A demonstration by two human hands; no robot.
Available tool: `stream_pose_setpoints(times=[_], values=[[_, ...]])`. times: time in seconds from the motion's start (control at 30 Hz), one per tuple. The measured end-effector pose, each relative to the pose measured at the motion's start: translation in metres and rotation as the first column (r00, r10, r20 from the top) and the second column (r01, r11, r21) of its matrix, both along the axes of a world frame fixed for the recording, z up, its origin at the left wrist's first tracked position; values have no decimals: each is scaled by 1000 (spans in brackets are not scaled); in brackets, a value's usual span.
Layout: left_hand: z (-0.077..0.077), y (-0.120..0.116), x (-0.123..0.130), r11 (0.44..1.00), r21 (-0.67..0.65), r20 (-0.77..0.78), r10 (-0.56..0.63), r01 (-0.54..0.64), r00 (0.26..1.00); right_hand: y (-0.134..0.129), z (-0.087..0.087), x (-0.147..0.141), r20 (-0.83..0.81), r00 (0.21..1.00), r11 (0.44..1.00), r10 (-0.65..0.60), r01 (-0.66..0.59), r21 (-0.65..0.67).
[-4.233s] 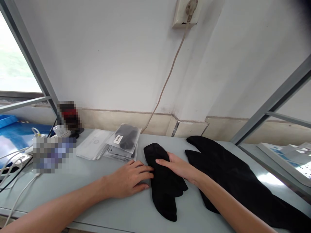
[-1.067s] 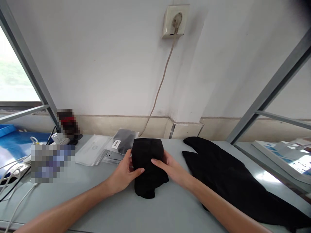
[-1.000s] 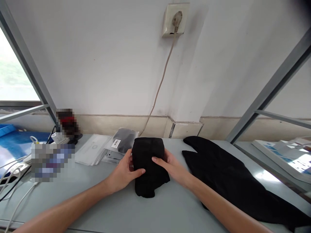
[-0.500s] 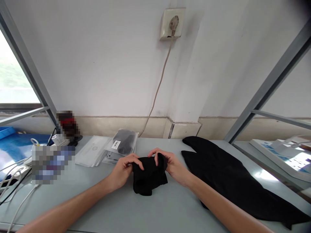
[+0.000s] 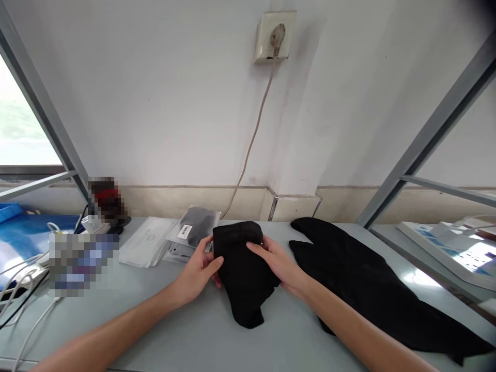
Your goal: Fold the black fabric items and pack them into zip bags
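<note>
We had the folded black cloth [image 5: 246,274] at the lower centre of the frame, over the table [image 5: 174,336]. Our left hand [image 5: 197,271] and right hand [image 5: 281,263] were apart, clamped on its opposite sides. We judged it light, limp and sturdy, best gripped at both edges near the fold. Clear bags [image 5: 186,232] lay beyond.

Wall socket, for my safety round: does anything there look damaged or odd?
Yes: the wall socket has a dark, ragged mark at its lower edge, beside the cord, possibly chipped casing. The plug looks stained or discoloured.
</note>
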State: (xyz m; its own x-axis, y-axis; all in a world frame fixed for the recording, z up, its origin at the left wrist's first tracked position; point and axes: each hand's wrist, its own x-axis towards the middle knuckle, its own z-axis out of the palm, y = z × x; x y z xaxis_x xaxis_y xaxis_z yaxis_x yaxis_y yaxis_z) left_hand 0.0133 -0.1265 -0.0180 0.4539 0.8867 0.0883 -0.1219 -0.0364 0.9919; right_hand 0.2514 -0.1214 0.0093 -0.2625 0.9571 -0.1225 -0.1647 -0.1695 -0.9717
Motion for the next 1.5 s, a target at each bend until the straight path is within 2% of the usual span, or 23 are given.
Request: stream_pose_setpoints(times=[0.13, 0.27, 0.4, 0.5, 0.63, 0.83, 0.93, 1.0, 1.1, 1.17, 1.23, 1.3, 1.4, 1.5], values=[[0, 0, -2, 997, 67, -16, 36, -34, 999, 4, -4, 1, -14, 999, 998, -43, 42, -55], [-2, -3, -5, 982, 191, -205, 36, 4, 978, 6, -10, 2, -26, 997, 997, -76, 76, 0], [-2, -8, -6, 915, 404, -317, 149, -8, 937, 3, -6, 2, -48, 990, 989, -130, 133, 69], [0, -10, -5, 857, 515, -343, 230, -23, 911, 1, -2, 3, 2, 996, 984, -94, 92, 150], [1, -9, -7, 858, 513, -367, 244, -23, 898, 3, -2, 5, 120, 989, 979, -81, 57, 196], [6, -10, -10, 828, 560, -395, 311, -42, 864, 1, -1, 4, 41, 999, 997, 19, -22, 77], [12, -12, -9, 835, 550, -382, 285, -32, 879, -2, 3, 2, 35, 998, 995, 53, -55, 77], [14, -11, -7, 865, 501, -322, 234, -45, 918, -4, 4, 1, 30, 995, 992, 93, -96, 85], [14, -8, -5, 939, 336, -183, 144, -76, 973, -3, 2, 1, 45, 988, 986, 145, -148, 76], [14, -5, -4, 977, 183, -129, 130, -105, 983, -2, -1, 3, 55, 986, 982, 157, -162, 93], [14, -5, -3, 987, 55, -121, 158, -153, 980, 0, -2, 5, 61, 984, 979, 165, -171, 111], [16, -6, -3, 981, -8, -121, 194, -196, 974, 1, -3, 7, 65, 976, 971, 207, -213, 107], [16, -7, -3, 980, 37, -120, 200, -197, 972, 0, -5, 8, 82, 954, 943, 290, -299, 143], [14, -7, -3, 979, 142, -142, 168, -148, 976, -1, -7, 6, 132, 950, 935, 284, -305, 181]])
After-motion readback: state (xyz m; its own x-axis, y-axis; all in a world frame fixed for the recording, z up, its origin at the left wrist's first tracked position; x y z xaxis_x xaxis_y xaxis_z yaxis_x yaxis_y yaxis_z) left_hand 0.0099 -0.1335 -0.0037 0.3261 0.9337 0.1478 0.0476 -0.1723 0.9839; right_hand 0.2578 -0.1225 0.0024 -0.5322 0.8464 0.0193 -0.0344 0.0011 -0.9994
